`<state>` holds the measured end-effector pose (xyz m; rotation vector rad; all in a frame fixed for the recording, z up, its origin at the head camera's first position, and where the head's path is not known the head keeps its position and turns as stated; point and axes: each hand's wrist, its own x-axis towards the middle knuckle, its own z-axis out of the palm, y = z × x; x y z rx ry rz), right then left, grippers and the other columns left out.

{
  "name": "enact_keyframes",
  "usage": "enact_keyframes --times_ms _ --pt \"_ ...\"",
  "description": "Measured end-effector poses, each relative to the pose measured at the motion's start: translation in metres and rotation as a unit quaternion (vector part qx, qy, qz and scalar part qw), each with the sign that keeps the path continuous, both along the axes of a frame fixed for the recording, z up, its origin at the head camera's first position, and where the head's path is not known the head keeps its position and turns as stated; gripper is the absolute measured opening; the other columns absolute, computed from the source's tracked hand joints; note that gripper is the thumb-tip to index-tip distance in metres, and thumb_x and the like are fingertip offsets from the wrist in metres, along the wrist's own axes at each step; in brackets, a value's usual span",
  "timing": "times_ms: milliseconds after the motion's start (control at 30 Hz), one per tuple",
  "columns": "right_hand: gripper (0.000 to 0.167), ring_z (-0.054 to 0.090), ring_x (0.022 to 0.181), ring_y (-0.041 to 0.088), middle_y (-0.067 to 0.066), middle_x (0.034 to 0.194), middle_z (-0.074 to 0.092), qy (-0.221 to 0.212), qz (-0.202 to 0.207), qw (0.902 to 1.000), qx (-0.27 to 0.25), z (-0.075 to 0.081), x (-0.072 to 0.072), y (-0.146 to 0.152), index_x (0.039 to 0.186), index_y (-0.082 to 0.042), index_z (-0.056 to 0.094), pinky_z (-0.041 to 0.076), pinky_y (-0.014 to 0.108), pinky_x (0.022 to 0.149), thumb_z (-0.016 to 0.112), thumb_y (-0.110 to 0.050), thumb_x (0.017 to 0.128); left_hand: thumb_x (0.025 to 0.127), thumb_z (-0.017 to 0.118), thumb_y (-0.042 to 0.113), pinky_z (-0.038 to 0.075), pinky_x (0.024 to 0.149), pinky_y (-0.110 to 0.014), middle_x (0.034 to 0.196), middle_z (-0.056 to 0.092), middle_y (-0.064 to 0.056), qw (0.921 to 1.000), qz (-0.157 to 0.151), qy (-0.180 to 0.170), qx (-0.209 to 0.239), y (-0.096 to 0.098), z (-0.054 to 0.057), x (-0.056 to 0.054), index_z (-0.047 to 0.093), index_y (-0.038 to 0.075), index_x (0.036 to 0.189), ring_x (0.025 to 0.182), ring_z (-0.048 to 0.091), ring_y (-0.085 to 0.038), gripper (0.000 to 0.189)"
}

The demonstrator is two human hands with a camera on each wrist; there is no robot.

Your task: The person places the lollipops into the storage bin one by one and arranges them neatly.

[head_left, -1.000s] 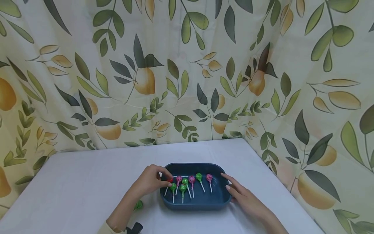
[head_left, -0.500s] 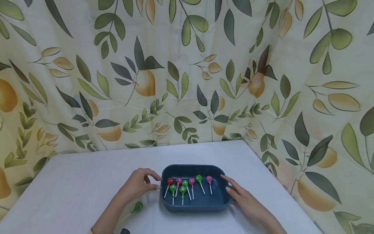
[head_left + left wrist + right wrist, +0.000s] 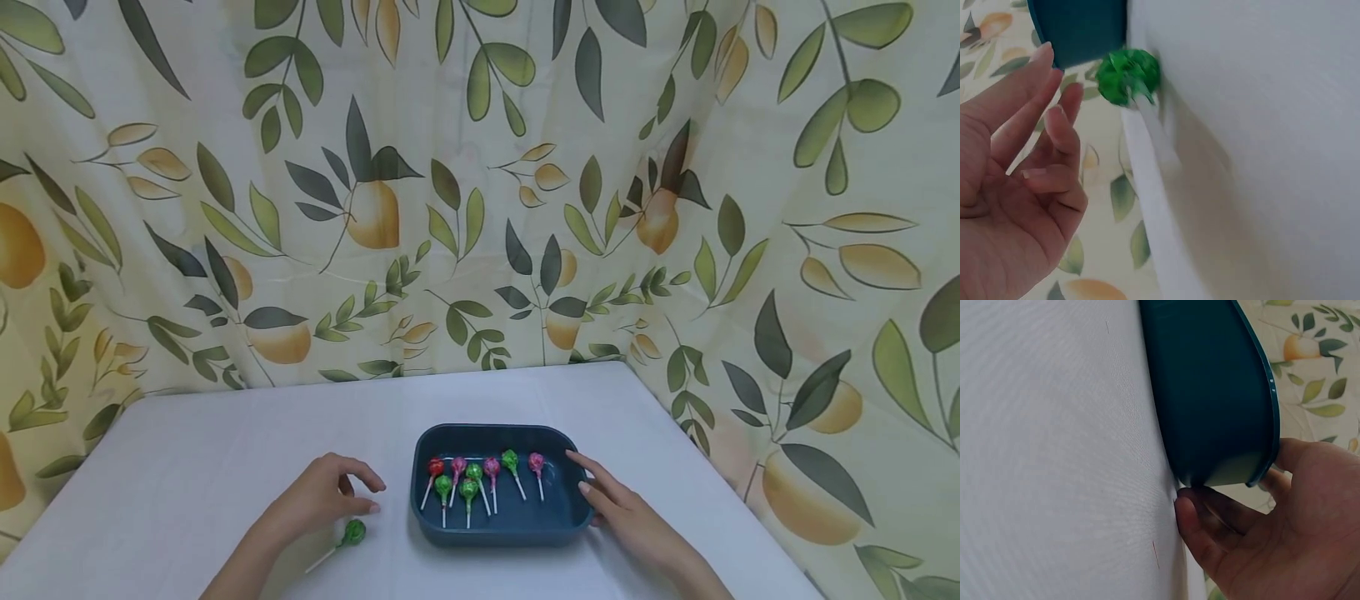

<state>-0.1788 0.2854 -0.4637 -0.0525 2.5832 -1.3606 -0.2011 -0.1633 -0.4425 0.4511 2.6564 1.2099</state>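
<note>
My left hand (image 3: 318, 497) is over the white table, left of the tray, its fingers loosely bent and holding nothing. Just below it lies a green-wrapped lollipop (image 3: 354, 532), its white stick pointing toward the lower left. In the left wrist view, that green lollipop (image 3: 1127, 76) is beside the fingers, apart from them. A dark blue tray (image 3: 525, 533) holds several lollipops: a red one (image 3: 435, 467), several green ones and several pink ones, including a pink lollipop (image 3: 536, 462) at the right. My right hand (image 3: 637, 521) grips the tray's right end, fingers at the rim and outer wall.
The white-covered table (image 3: 285, 433) extends around the tray. Behind and to the sides hangs a curtain (image 3: 465, 208) printed with leaves and fruit. Above the table's right edge, the curtain comes close.
My left hand has let go of the red lollipop in the tray and moved left and down toward the green lollipop on the table. The right hand stays at the tray.
</note>
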Motion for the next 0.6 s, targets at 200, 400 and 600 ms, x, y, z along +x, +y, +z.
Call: enact_keyframes --times_ms 200,400,600 --pt "0.05 0.055 0.125 0.031 0.02 0.159 0.04 0.003 -0.003 1.0 0.001 0.001 0.0 -0.001 0.159 -0.036 0.04 0.049 0.048 0.096 0.05 -0.041 0.109 0.079 0.09 0.012 0.042 0.058 -0.03 0.094 0.071 0.003 0.9993 -0.02 -0.03 0.012 -0.012 -0.005 0.001 0.081 0.016 0.097 0.069 0.052 -0.021 0.021" --pt "0.051 0.054 0.13 0.036 0.022 0.159 0.039 0.002 0.0 0.9999 -0.01 0.001 0.001 -0.002 0.159 -0.034 0.041 0.05 0.05 0.097 0.051 -0.041 0.109 0.079 0.09 0.012 0.042 0.06 -0.03 0.091 0.069 0.004 0.9987 -0.022 -0.044 0.012 -0.019 -0.007 0.001 0.082 0.017 0.096 0.07 0.052 -0.021 0.02" --pt "0.05 0.054 0.13 0.035 0.02 0.159 0.04 -0.003 -0.007 1.0 -0.003 0.0 0.0 -0.003 0.158 -0.036 0.041 0.051 0.049 0.097 0.051 -0.043 0.109 0.077 0.091 0.012 0.041 0.06 -0.029 0.087 0.068 0.004 0.9987 -0.02 -0.046 0.009 -0.024 -0.011 0.001 0.083 0.017 0.095 0.07 0.052 -0.02 0.02"
